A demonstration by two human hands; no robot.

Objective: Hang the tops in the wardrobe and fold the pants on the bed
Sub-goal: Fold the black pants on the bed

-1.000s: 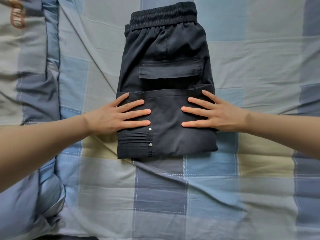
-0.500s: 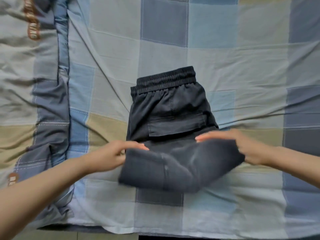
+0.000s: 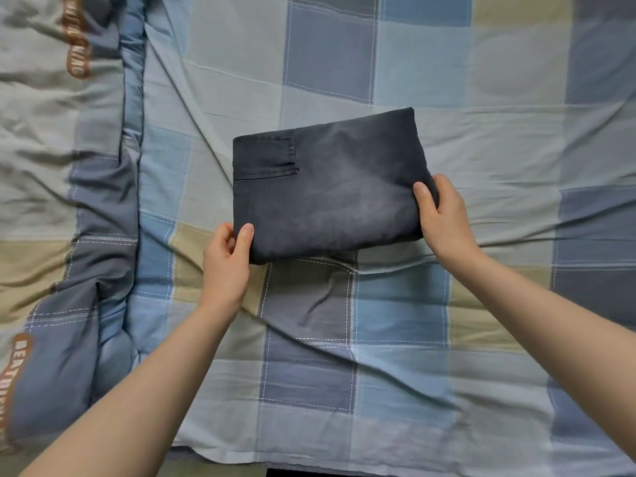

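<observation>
folded pants (image 3: 330, 187) on checked bedsheet (image 3: 430, 339), rumpled quilt (image 3: 69, 201) left

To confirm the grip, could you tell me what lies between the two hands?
In the head view, only the folded dark pants, gripped by the left hand and right hand.

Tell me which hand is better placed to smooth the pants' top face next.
Probably the right hand: its thumb already lies on the pants. The left hand only pinches the near-left corner.
</observation>
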